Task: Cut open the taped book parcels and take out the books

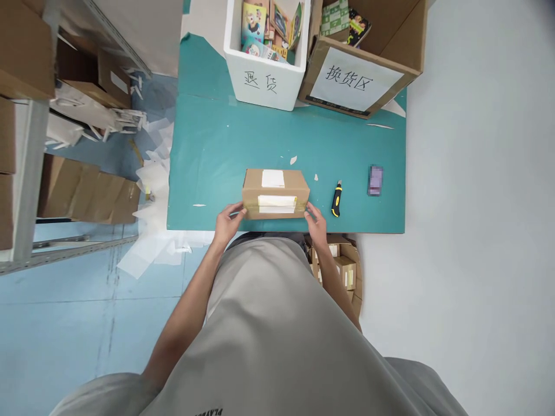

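A closed brown cardboard box (277,191) rests near the front edge of the green-topped table (208,150). It bears a white label on top and another white label on the side towards me, with clear tape along it. My left hand (228,224) grips the box's left end at the near lower corner, thumb and fingers against it. At the opposite end, my right hand (317,223) holds the right near corner in the same way. A black and yellow utility knife (336,199) lies just to the right of the box, apart from my right hand.
At the back stand a white foam bin (264,84) of small colourful books or packs and a cardboard carton (359,81). A pixelated purple object (375,180) lies at right. Paper scraps litter the floor left, beside a shelf (30,173). A carton of small boxes (347,271) sits below.
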Tool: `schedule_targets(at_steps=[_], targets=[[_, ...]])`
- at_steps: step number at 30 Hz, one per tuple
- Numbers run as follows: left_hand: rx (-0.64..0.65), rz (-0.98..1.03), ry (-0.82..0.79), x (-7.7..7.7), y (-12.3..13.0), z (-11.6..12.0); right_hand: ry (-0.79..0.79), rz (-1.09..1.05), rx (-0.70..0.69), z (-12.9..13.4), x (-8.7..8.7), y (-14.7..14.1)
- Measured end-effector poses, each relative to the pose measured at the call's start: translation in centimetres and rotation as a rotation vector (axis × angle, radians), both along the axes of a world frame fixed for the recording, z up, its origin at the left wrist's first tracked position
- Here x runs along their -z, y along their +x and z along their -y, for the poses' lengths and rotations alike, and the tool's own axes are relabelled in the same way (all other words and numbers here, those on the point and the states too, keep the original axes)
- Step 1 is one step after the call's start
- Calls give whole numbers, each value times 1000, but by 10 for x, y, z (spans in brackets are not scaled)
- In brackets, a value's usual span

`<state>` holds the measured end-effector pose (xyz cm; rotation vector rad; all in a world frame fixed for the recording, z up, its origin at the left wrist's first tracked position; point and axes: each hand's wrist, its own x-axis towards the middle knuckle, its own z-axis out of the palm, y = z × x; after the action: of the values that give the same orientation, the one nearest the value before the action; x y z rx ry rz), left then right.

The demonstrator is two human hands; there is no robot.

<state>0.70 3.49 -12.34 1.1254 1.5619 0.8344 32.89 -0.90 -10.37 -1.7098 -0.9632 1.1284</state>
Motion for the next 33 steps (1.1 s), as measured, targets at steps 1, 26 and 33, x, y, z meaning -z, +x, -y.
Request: schedule_targets(at_steps=[1,26,33], targets=[[-12,-1,35,-8,2,-3,29,8,-14,-4,-8,1],[208,-41,-229,69,-7,12,-173,-107,36,30,67,8],[216,-45,-140,48,-7,10,-128,-116,8,23,48,7]])
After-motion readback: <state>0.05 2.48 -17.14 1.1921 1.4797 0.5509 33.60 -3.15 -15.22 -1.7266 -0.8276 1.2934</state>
